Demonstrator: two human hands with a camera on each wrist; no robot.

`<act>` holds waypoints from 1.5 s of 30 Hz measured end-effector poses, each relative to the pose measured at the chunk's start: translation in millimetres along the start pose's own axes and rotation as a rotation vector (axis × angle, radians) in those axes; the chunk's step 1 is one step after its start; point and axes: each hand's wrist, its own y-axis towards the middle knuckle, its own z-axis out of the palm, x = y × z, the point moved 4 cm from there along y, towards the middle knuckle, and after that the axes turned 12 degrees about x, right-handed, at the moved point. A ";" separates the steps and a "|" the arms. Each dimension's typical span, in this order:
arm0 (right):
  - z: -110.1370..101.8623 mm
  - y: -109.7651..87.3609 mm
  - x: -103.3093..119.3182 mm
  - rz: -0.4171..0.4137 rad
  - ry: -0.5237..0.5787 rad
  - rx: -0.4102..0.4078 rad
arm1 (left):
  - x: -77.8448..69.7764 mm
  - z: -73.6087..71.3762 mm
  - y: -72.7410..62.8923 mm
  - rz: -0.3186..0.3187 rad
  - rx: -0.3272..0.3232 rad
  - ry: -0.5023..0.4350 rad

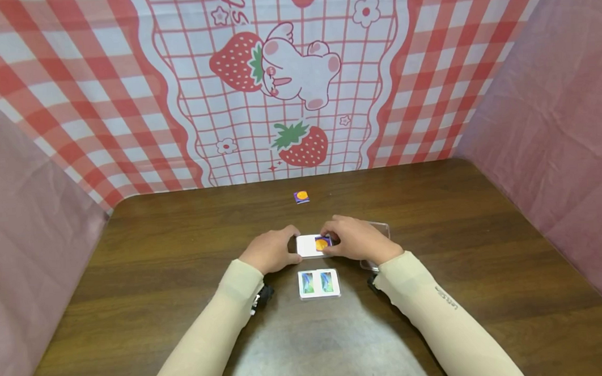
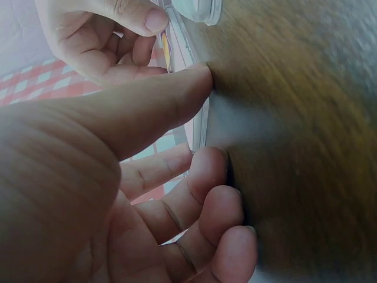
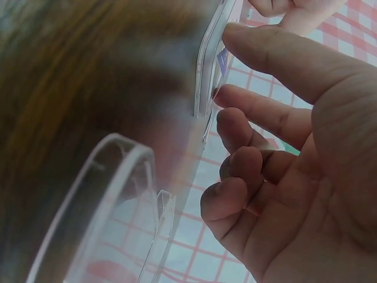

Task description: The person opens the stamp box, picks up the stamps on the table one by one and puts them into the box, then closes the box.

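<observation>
A flat white rectangular case (image 1: 306, 246) with a clear edge lies on the table between the hands. My left hand (image 1: 270, 251) holds its left end, thumb at the near edge and index finger at the far edge. With thumb and index finger my right hand (image 1: 357, 239) pinches a small purple square card with an orange circle (image 1: 322, 243) at the case's right half. In the right wrist view a purple corner of this card (image 3: 222, 62) shows between thumb and index finger, against the case (image 3: 206, 76). The left wrist view shows the case edge (image 2: 204, 124) by the left fingertips.
A second white case (image 1: 319, 294) with two blue-green pictures lies just nearer. Another purple and orange square card (image 1: 301, 197) lies at the back. A clear plastic cover (image 3: 112, 177) stands by the right hand, partly hidden by it in the head view. Patterned cloth (image 1: 178, 177) hangs behind the table.
</observation>
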 end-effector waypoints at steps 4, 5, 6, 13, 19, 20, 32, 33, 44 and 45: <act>-0.2 -0.6 0.4 -0.002 0.010 0.002 | -0.2 -0.3 -0.2 -0.003 0.000 -0.003; -0.3 -0.9 0.5 -0.003 0.011 0.003 | -0.2 -0.3 -0.2 -0.003 0.000 -0.004; -0.4 -1.1 0.6 -0.006 0.012 0.003 | -0.1 -0.4 -0.2 -0.004 0.000 -0.004; -1.5 -2.3 2.0 -0.008 0.014 0.008 | -0.9 -0.9 -1.4 0.004 -0.003 -0.006; -7.9 -6.7 -0.1 -0.020 0.009 -0.010 | -0.8 -0.2 -2.1 0.003 -0.005 -0.012; -10.1 -7.9 -0.9 -0.021 0.007 -0.020 | -0.9 -0.1 -2.5 0.003 -0.004 -0.014; -35.5 -22.1 -8.8 -0.014 0.031 -0.139 | -0.4 1.0 -3.2 0.001 -0.005 -0.018; -36.6 -22.5 -9.5 -0.011 0.035 -0.148 | -0.4 1.1 -3.2 0.002 -0.004 -0.018; -43.4 -27.2 -13.6 0.019 0.047 -0.189 | -0.7 1.0 -4.4 0.010 -0.004 -0.019; -43.7 -27.5 -14.4 0.018 0.048 -0.192 | -0.9 0.7 -4.6 0.010 -0.004 -0.020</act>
